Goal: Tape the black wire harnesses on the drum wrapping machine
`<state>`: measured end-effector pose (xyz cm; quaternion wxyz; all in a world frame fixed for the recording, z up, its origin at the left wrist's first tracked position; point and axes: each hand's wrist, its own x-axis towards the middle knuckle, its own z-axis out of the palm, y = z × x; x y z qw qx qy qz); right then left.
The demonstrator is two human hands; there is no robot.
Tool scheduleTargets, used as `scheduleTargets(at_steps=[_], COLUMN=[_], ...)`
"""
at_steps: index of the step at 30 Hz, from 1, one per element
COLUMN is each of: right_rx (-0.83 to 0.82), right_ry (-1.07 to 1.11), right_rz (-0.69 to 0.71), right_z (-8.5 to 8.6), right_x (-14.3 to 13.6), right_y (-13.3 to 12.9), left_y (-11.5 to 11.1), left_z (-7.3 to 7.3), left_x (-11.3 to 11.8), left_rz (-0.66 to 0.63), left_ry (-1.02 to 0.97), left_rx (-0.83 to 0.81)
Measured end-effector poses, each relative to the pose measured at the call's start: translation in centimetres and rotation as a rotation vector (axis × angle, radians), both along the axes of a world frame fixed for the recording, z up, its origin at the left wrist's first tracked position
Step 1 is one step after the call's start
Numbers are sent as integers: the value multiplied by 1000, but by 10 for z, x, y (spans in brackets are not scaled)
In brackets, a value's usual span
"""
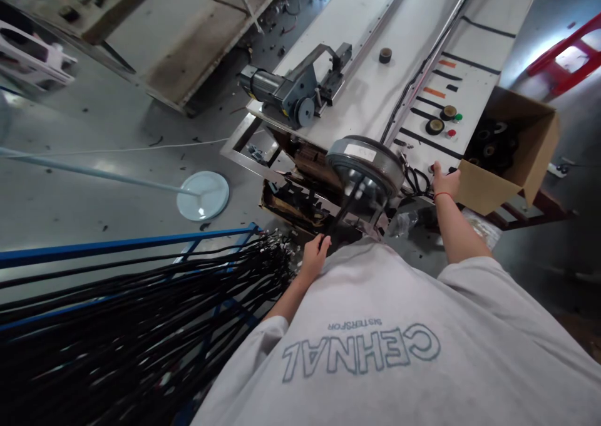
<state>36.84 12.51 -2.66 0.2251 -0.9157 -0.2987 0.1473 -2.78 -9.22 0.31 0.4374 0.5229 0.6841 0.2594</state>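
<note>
My left hand (314,257) is closed around a black cable (345,208), low in front of the machine. From there the cable runs up into the round taping head (366,163) at the end of the white bench. At the bench's near right corner is my right hand (445,181), its fingers curled by a small dark item I cannot make out. Black loops (414,180), perhaps scissor handles, lie just left of it. Beyond are two tape rolls (434,126), a red button (451,133) and a green button (458,118).
An open cardboard box (535,156) of dark rolls stands right of the bench (366,94). A motor unit (295,91) sits on its left edge. Many black cables (141,326) hang over a blue rack (141,243) at lower left. A round pole base (203,195) stands on the floor.
</note>
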Motion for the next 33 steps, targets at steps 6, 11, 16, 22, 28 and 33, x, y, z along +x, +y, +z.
scheduleTargets(at_steps=[6,11,16,22,28,33], right_rx=[18,31,42,44,42,67], right_ry=[9,7,1,0,7,8], right_rz=[-7,-19,-20,-30,-26,-41], right_z=[0,1,3,3,5,6], right_x=[0,0,-2,-3,-2,-3], right_y=[0,0,-1,0,0,1], left_y=[27,46,61,68,70,76], left_z=[-3,-7,-9,-10,-8,-2], left_x=[13,28,45,57,60,55], left_rz=[-37,-31,30,90,185,224], left_ry=[-5,-41,-110,-477,-616,-633], left_rx=[71,137,181,21,-137,-158])
